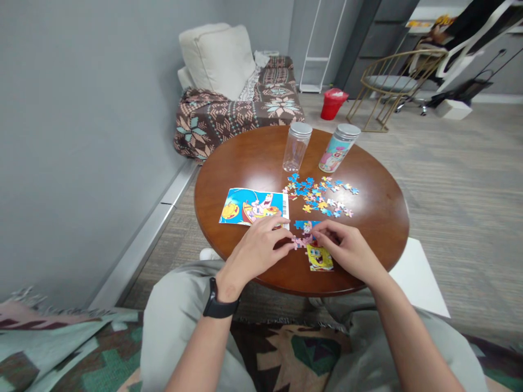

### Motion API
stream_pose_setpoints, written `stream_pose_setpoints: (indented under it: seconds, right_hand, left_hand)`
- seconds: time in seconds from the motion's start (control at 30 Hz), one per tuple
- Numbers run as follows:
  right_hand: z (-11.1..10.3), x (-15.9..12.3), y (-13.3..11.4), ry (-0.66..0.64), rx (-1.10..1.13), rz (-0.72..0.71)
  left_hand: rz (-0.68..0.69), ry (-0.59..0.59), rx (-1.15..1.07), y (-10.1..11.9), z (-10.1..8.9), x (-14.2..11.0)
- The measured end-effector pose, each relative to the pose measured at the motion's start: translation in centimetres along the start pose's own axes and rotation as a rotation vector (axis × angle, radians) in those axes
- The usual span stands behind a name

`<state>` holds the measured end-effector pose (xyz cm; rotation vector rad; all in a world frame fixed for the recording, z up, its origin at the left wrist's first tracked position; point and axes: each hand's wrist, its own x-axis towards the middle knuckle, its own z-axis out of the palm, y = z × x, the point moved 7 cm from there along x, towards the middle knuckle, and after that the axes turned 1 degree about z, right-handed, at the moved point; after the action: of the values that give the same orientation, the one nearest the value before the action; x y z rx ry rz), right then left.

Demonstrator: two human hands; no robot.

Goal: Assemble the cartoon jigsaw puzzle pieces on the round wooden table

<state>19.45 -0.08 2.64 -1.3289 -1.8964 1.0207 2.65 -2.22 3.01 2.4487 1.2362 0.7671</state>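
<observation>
On the round table lies a partly joined jigsaw puzzle, its yellow cartoon-face section nearest me and a blue section farther off. Pink puzzle pieces sit between them. My left hand, wearing a black wristband, has its fingers apart; fingertips touch the left end of the pink pieces, while the palm side is over the picture sheet. My right hand pinches at the right of the pink pieces, on what looks like a puzzle piece mostly hidden by its fingers. Loose puzzle pieces are scattered beyond both hands.
A clear jar and a picture-covered jar, both with silver lids, stand at the back of the brown table. Beyond are a draped sofa, a red bin and a gold-framed chair. Another person's arm shows top right.
</observation>
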Motion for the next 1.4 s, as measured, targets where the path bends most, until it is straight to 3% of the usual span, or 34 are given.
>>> stream_pose_setpoints:
  seconds: [0.73, 1.0, 1.1, 1.27, 1.4]
  right_hand:
    - [0.3, -0.1, 0.2, -0.017, -0.063, -0.013]
    - [0.2, -0.1, 0.1, -0.011, 0.039, 0.0]
    - [-0.6, -0.3, 0.5, 0.091, 0.088, 0.02]
    - [-3.2, -0.7, 1.4, 0.424, 0.138, 0.025]
    - [-4.3, -0.9, 1.9, 0.602, -0.035, 0.041]
  left_hand:
    - [-0.009, 0.0, 0.016, 0.0, 0.0, 0.1]
    - [-0.027, 0.002, 0.0, -0.1, -0.1, 0.1]
    - [-0.03, 0.005, 0.003, -0.1, -0.2, 0.2]
    - [-0.024, 0.011, 0.0, -0.3, -0.2, 0.3]
    - [-0.024, 0.024, 0.011, -0.5, -0.2, 0.3]
